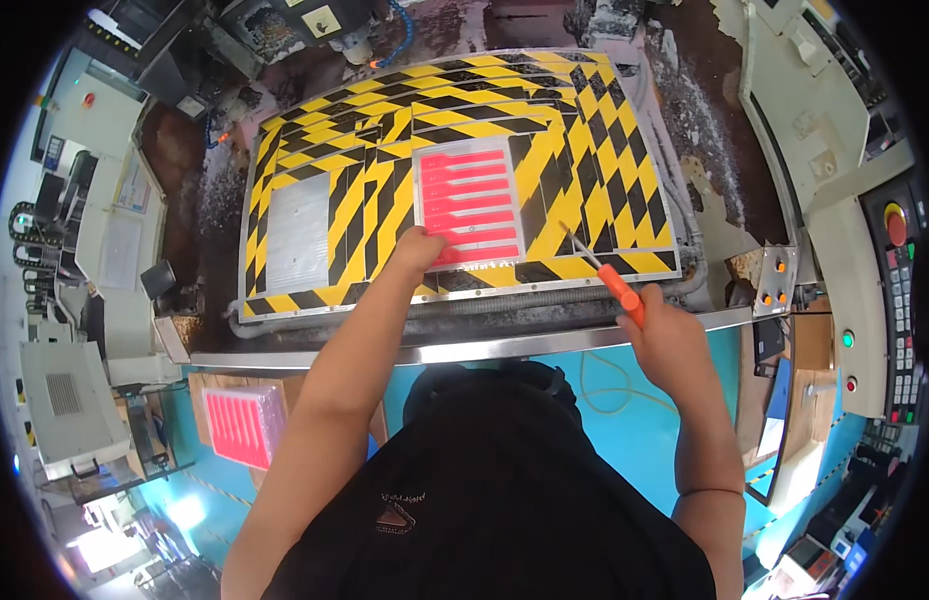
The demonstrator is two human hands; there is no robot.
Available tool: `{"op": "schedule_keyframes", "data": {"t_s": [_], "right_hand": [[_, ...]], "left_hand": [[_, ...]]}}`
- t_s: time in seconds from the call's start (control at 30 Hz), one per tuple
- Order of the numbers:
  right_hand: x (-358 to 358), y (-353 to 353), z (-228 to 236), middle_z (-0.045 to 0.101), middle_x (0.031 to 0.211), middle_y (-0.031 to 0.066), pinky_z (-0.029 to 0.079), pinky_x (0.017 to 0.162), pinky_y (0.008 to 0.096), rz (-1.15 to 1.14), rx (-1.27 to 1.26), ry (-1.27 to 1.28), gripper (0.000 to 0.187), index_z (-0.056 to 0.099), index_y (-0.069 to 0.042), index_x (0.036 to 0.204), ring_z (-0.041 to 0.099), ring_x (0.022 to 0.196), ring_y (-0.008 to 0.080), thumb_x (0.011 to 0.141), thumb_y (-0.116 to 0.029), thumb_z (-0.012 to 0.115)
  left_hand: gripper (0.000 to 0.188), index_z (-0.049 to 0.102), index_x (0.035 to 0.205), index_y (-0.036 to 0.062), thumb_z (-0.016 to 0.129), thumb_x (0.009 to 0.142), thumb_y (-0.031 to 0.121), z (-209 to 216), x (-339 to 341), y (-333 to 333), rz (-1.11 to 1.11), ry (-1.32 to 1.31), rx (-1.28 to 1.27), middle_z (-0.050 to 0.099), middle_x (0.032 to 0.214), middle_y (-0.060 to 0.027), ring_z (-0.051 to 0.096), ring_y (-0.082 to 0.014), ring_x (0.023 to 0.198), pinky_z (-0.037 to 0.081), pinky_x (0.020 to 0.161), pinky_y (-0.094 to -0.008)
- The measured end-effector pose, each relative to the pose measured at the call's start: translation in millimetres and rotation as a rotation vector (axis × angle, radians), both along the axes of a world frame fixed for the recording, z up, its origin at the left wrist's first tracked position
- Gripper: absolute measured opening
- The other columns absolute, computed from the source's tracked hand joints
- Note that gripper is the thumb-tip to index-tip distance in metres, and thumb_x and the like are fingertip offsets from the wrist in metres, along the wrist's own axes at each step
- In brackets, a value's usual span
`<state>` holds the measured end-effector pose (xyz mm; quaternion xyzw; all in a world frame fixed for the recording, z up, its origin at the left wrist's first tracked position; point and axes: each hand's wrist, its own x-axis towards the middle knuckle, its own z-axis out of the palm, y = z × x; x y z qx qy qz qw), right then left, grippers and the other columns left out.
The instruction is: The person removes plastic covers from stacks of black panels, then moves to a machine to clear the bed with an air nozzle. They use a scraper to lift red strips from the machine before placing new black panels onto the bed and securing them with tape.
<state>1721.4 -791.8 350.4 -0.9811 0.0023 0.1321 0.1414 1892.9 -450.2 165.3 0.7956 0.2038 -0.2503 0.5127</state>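
Pink-striped panel (pixel 469 207) lay against my left hand (pixel 418 251), grip unclear. My right hand (pixel 669 341) gripped an orange-handled tool (pixel 617 287); one slip risked scratches.

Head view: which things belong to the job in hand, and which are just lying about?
In the job:
- pink-and-silver panel, left hand at its near-left corner
- orange-handled tool, in the right hand
- striped bed under the panel

Apparently aside:
- pink-striped stack, lower left; possibly related, but untouched
- control panel, far right, untouched
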Motion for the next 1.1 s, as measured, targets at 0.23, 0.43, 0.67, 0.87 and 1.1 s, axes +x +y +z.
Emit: {"op": "schedule_keyframes", "data": {"t_s": [0.23,0.43,0.67,0.87,1.1], "right_hand": [[-12.5,7.1,-23.0,0.068,0.075,0.0198,0.052,0.064,0.0533,0.147,0.031,0.088,0.038,0.048,-0.004,0.103,0.068,0.071,0.0423,0.093,-0.035,0.068],[35.7,15.4,-40.6,0.069,0.09,0.0257,0.051,0.071,0.0559,0.055,0.008,0.085,0.048,0.044,-0.004,0.117,0.067,0.083,0.0479,0.094,-0.038,0.067],[108.9,15.1,-71.1,0.072,0.099,0.0208,0.054,0.081,0.0423,-0.071,0.232,0.064,0.05,0.063,0.002,0.127,0.071,0.093,0.0324,0.095,-0.037,0.066],[91.0,38.1,-75.7,0.071,0.108,0.0138,0.052,0.06,0.0276,-0.063,0.878,0.288,0.045,0.061,0.002,0.122,0.069,0.089,0.0169,0.097,-0.035,0.067],[2.3,194.8,-47.7,0.071,0.107,0.0136,0.044,0.052,0.0216,0.294,0.868,0.526,0.04,0.059,0.002,0.111,0.06,0.063,0.0112,0.1,-0.037,0.061]], "left_hand": [[0.01,0.067,0.1,0.0018,0.066,0.093,0.01,1.7,18.6,15.3,0.279,0.212,-0.177,0.07,0.086,-0.007,0.053,-0.0107,0.057,0.042,0.052,-0.0273],[0.008,0.069,0.092,0.0037,0.071,0.09,0.011,-33.4,29.4,41.6,0.289,0.154,-0.117,0.063,0.075,-0.004,0.053,-0.0119,0.055,0.042,0.049,-0.0278],[0.041,0.063,0.12,0.0007,0.066,0.082,0.014,-26.9,4.6,44.9,0.189,-0.133,-0.34,0.07,0.101,-0.0126,0.067,-0.0276,0.078,0.056,0.068,-0.043],[0.032,0.06,0.113,0.0081,0.072,0.085,0.014,71.2,-189.2,182.3,0.658,-0.496,-0.546,0.064,0.096,-0.0059,0.061,-0.0157,0.084,0.049,0.063,-0.0331],[0.058,0.039,0.147,0.0057,0.06,0.094,0.002,64.4,-557.3,366.9,1.324,-0.845,-0.428,0.064,0.118,-0.0127,0.065,-0.0221,0.108,0.054,0.096,-0.0361]]}}
